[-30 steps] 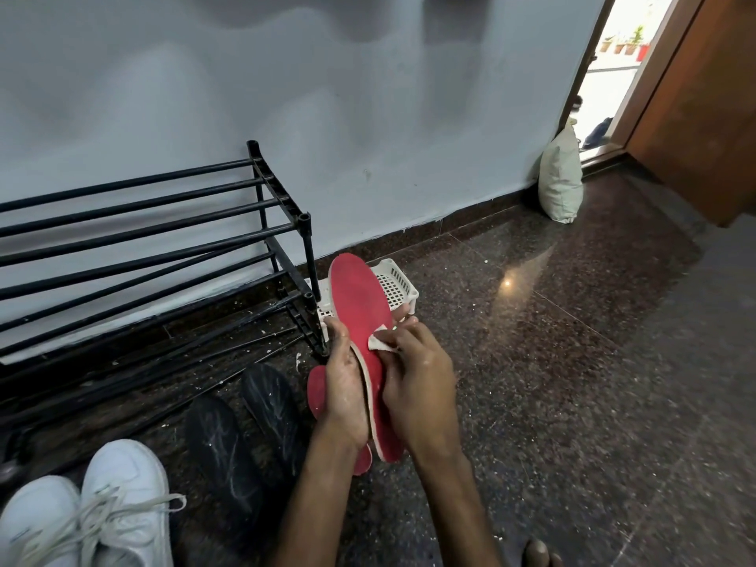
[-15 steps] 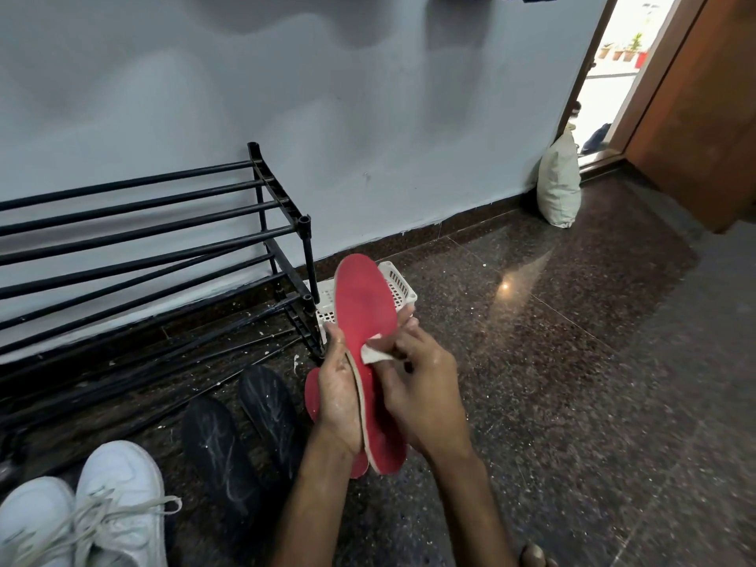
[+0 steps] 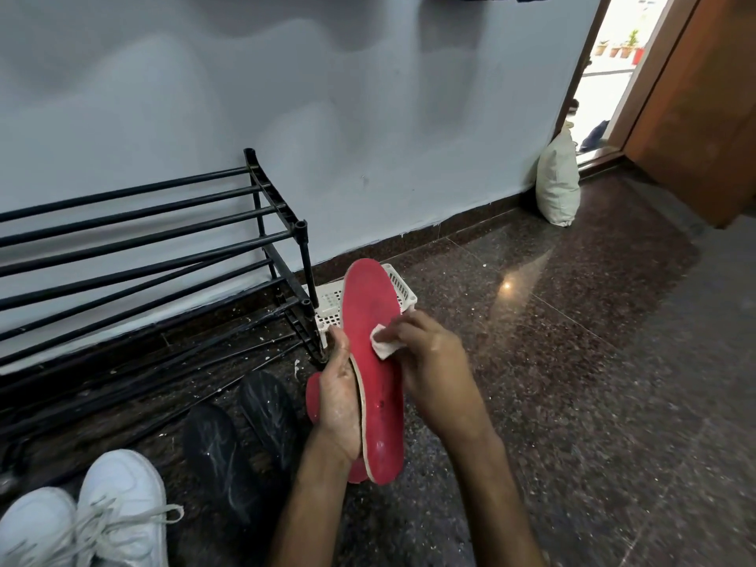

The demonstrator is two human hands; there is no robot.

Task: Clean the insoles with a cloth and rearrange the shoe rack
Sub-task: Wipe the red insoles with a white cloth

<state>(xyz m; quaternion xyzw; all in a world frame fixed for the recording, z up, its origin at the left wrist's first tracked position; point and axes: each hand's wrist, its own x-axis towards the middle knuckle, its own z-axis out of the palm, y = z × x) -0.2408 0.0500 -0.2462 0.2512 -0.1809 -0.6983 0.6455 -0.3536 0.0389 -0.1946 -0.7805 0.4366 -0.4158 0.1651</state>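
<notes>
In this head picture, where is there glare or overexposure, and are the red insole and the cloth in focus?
Head view: a small glare spot on the polished floor. Head view: the doorway at top right is blown out to white. Head view: the red insole and the cloth are sharp; the floor's lower right corner is smeared.

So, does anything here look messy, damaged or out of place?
Yes. White flecks litter the dark floor under and beside the shoe rack, like chipped paint, perhaps. The two black insoles lying there carry whitish streaks, and the white sneakers sit on the floor, not the rack. The red insole being wiped looks intact.
</notes>
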